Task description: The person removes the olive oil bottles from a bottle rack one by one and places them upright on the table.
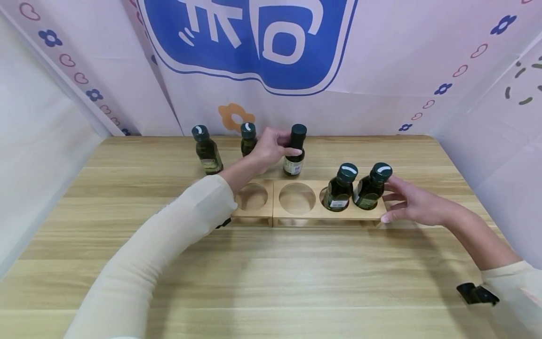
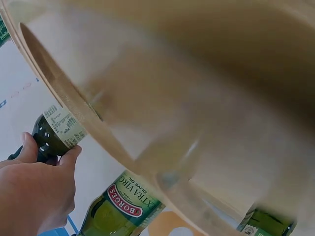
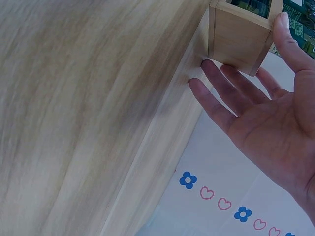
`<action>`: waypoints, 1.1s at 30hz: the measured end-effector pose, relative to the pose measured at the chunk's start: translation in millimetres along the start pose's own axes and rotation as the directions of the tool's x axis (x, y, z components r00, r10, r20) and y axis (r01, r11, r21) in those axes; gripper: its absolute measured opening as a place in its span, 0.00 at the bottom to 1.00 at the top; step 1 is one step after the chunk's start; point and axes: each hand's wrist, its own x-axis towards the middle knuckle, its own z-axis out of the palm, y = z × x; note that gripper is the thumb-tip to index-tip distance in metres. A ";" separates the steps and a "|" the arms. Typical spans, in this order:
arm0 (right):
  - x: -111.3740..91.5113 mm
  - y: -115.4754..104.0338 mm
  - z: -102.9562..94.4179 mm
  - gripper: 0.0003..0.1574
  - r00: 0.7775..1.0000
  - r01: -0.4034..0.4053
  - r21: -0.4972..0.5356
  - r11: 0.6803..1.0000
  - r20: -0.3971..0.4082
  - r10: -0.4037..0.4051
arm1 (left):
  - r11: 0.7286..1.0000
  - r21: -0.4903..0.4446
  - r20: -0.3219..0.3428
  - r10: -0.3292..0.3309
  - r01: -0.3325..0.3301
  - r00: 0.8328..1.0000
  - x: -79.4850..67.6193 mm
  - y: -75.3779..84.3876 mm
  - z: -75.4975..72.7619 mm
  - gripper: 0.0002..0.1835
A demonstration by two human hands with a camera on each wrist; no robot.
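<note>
My left hand grips a dark green olive oil bottle around its upper part, behind a low wooden rack with round holes. In the left wrist view, thumb and fingers hold that bottle near its pale label. Two similar bottles, one beside the other, stand upright in holes at the rack's right. At the rack's right end, my right hand has its fingers extended, with the thumb at the front corner. Fingers spread beside the wooden end in the right wrist view.
Behind the rack at left stand two more olive oil bottles, one farther left and one partly behind my left hand. My left sleeve covers the rack's left part. A printed cloth hangs along the table's back edge.
</note>
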 end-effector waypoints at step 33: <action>0.4 -2.2 0.3 0.54 1.000 -0.011 -0.010 1.000 0.001 0.011 | 0.999 0.002 -0.011 -0.052 0.052 0.999 0.1 -8.8 -3.4 0.26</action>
